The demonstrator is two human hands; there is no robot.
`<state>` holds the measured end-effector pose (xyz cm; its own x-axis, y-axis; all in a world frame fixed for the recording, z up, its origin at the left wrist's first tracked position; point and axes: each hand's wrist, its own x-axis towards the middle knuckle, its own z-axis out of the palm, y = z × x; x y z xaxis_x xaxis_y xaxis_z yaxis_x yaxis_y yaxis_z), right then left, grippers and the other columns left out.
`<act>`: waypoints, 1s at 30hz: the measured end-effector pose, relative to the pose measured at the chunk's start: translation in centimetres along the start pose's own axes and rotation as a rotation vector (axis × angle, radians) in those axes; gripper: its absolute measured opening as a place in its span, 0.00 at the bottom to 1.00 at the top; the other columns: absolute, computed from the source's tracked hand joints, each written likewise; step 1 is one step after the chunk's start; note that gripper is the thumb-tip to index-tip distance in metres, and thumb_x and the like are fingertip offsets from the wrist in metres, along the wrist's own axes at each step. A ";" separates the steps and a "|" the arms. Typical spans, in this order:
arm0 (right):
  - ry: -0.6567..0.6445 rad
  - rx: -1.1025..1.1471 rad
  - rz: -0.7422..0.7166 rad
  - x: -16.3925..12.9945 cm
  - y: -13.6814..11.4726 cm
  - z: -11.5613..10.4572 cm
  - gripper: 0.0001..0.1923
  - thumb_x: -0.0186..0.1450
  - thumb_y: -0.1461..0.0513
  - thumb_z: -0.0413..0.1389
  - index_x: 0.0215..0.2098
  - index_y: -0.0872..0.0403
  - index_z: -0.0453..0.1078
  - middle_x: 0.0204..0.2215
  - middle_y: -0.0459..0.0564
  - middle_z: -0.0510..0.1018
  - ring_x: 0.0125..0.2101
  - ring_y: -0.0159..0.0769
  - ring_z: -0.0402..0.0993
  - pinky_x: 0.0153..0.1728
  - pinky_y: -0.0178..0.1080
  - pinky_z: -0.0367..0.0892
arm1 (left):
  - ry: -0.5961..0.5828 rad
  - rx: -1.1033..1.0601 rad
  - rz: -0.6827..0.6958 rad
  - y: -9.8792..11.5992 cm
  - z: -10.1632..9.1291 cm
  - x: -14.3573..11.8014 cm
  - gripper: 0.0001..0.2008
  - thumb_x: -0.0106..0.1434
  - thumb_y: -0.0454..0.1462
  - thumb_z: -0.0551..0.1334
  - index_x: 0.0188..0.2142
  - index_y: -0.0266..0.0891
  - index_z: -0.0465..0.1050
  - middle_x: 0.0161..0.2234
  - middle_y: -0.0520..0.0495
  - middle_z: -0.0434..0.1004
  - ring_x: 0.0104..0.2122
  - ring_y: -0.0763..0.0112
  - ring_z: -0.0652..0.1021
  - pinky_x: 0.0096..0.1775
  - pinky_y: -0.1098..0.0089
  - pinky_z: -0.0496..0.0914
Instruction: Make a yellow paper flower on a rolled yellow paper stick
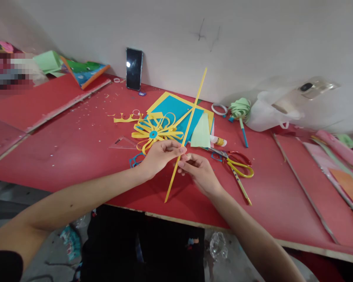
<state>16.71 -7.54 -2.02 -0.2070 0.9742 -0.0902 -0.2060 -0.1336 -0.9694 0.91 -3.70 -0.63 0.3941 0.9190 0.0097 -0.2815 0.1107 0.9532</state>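
A long, narrow yellow paper strip slants upright between my hands. My left hand pinches it near the middle between thumb and fingers. Just below, my right hand has its thumb and fingertips closed on the same strip. Behind my left hand lies a flower of looped yellow paper strips with a blue round centre. Blue and yellow paper sheets sit under and behind it, a pale green paper piece on top at the right.
Right of my hands lie a glue stick, scissors and a pencil. Farther back are a tape roll, a green paper flower and a plastic bag. A phone leans on the wall. Yellow scraps lie left.
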 end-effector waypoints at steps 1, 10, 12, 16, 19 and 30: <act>0.012 -0.010 -0.008 0.0 0.0 0.1 0.09 0.56 0.59 0.67 0.28 0.55 0.73 0.23 0.43 0.76 0.24 0.28 0.72 0.25 0.31 0.67 | 0.011 0.014 -0.001 0.0 0.0 0.0 0.13 0.55 0.43 0.70 0.30 0.36 0.74 0.26 0.50 0.79 0.29 0.73 0.79 0.35 0.73 0.72; -0.004 0.107 0.110 -0.2 -0.8 0.2 0.08 0.55 0.60 0.68 0.26 0.56 0.75 0.22 0.45 0.76 0.22 0.27 0.71 0.23 0.29 0.65 | 0.027 -0.015 -0.031 0.3 0.1 0.1 0.12 0.56 0.43 0.69 0.29 0.36 0.73 0.24 0.52 0.78 0.27 0.76 0.76 0.38 0.72 0.69; -0.025 0.169 0.149 -0.1 -0.9 0.0 0.08 0.54 0.61 0.68 0.27 0.55 0.76 0.22 0.45 0.77 0.22 0.26 0.71 0.22 0.29 0.65 | 0.025 -0.035 -0.025 0.4 0.1 0.2 0.12 0.56 0.43 0.69 0.28 0.36 0.72 0.24 0.52 0.78 0.27 0.76 0.76 0.39 0.72 0.69; -0.034 0.248 0.211 0.0 -0.9 -0.1 0.10 0.50 0.62 0.70 0.27 0.55 0.75 0.23 0.45 0.78 0.21 0.26 0.70 0.21 0.28 0.64 | 0.002 -0.126 -0.042 0.3 0.2 0.1 0.13 0.56 0.42 0.69 0.27 0.35 0.70 0.25 0.52 0.77 0.27 0.76 0.76 0.36 0.72 0.70; -0.051 0.281 0.237 0.0 -0.8 0.0 0.12 0.49 0.63 0.71 0.25 0.55 0.73 0.22 0.44 0.78 0.19 0.24 0.68 0.20 0.27 0.63 | -0.032 -0.176 -0.065 0.1 0.3 0.0 0.14 0.56 0.43 0.70 0.28 0.35 0.70 0.25 0.52 0.76 0.25 0.77 0.74 0.32 0.73 0.70; -0.195 0.285 0.300 -0.3 -0.9 -0.3 0.15 0.48 0.62 0.71 0.27 0.56 0.70 0.20 0.41 0.74 0.17 0.22 0.65 0.20 0.28 0.62 | -0.157 -0.179 -0.087 0.0 0.5 -0.4 0.14 0.57 0.42 0.69 0.29 0.35 0.68 0.26 0.51 0.77 0.21 0.79 0.72 0.25 0.76 0.70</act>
<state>17.22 -7.63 -1.15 -0.4682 0.8358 -0.2868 -0.3585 -0.4763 -0.8028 1.17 -4.26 -0.52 0.5512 0.8343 -0.0100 -0.3851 0.2650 0.8840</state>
